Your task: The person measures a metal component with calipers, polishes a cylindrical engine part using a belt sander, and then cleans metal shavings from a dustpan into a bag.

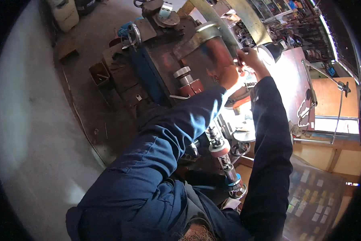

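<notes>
My left hand [231,78] reaches to the front of a large grey-and-red machine [210,50] that looks like a lathe. Its fingers look closed, but strong glare washes out whatever is between them. Just beyond it, my right hand [253,61] is raised, fingers curled together close to the left hand; what they grip, if anything, is hidden. A small ridged metal part [251,84] shows just below the hands. Right beside my right hand, a work lamp [269,53] with a black shade shines on this spot.
Below the hands are a metal shaft with a collar [219,149] and a handwheel [241,149]. A chrome handle [135,36] and a blue machine side [146,72] lie left. A jointed lamp arm [323,72] stands right. Plastic containers [65,15] sit at the far left.
</notes>
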